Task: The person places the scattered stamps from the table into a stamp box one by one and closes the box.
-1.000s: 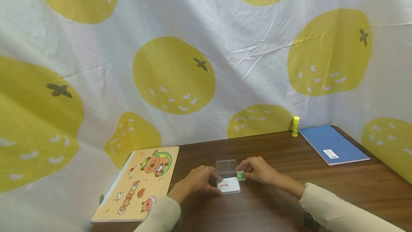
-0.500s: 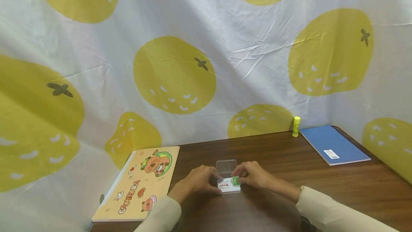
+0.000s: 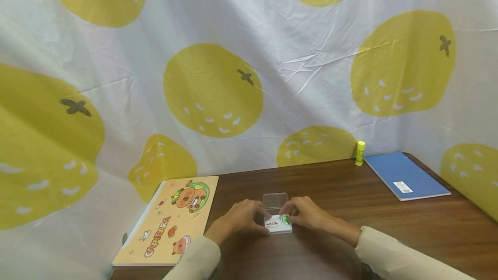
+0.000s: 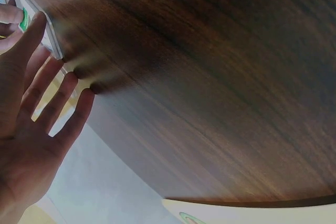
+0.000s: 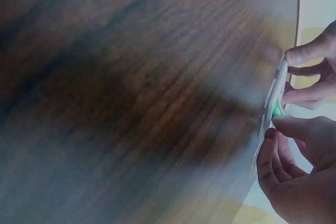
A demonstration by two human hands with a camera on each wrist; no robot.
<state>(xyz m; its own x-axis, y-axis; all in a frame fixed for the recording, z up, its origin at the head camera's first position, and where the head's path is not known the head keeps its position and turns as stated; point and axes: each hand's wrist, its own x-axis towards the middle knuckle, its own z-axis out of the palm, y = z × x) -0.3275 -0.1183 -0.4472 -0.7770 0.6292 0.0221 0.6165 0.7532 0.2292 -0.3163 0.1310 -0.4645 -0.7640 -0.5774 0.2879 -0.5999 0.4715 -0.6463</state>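
Observation:
A small clear plastic case (image 3: 281, 230) lies on the table with its transparent lid (image 3: 274, 201) tipped back. White paper with a red picture (image 3: 272, 223) fills it. My left hand (image 3: 242, 217) holds the case by its left side, thumb at the near corner and index finger on top. In the left wrist view that hand's (image 4: 39, 103) other fingers stretch out past the case. My right hand (image 3: 307, 214) pinches a small green square piece (image 3: 285, 219) against the right part of the white paper. The right fingertips hide part of the green piece.
A tan capybara-print book (image 3: 167, 224) lies at the left. At the back right stand a yellow glue stick (image 3: 360, 153) and, flat beside it, a blue spiral notebook (image 3: 408, 176). A fruit-print curtain (image 3: 218, 159) hangs behind the dark wooden table (image 3: 327, 176).
My right hand has moved left and slightly down, carrying the green piece from beside the case onto the white paper. My left hand stays in place on the case.

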